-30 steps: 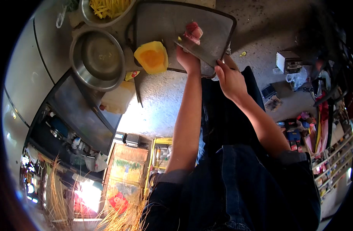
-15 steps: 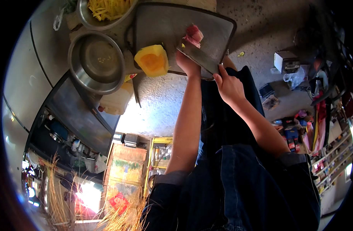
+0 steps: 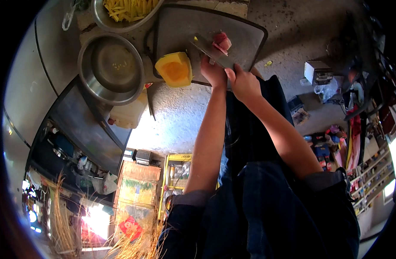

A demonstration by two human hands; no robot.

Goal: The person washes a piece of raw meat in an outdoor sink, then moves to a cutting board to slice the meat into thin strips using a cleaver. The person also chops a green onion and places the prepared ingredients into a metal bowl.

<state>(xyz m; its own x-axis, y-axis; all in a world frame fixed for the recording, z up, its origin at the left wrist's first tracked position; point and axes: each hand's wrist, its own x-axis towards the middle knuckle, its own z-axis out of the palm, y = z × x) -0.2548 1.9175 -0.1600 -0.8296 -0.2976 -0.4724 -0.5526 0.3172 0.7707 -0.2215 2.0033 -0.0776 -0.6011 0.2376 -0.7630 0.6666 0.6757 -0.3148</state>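
Note:
My right hand [image 3: 245,84] is closed round the handle of a cleaver [image 3: 213,52], its broad blade slanting up and left over the cutting board [image 3: 180,26]. Just beyond the blade lies a chunk of red and pale pink meat [image 3: 222,42]. On the near side of the blade, my left hand [image 3: 214,73] has its fingers curled against a small pinkish bit of meat, partly hidden by the steel. A yellow speck sticks to the blade near its far end. Left of my hands, a cut piece of pumpkin [image 3: 175,69] with an orange hollow rests at the board's edge.
A metal basin [image 3: 83,71] with a few pale bits in it stands left of the board. Behind it is a bowl [image 3: 99,21] of yellow strips. A plastic jug [image 3: 128,113] sits below the basin; a white box [image 3: 317,72] lies on the floor at right.
The cleaver and my right hand have shifted left and closer to my left hand. The blade now lies beside the meat chunk, leaving more of it in sight.

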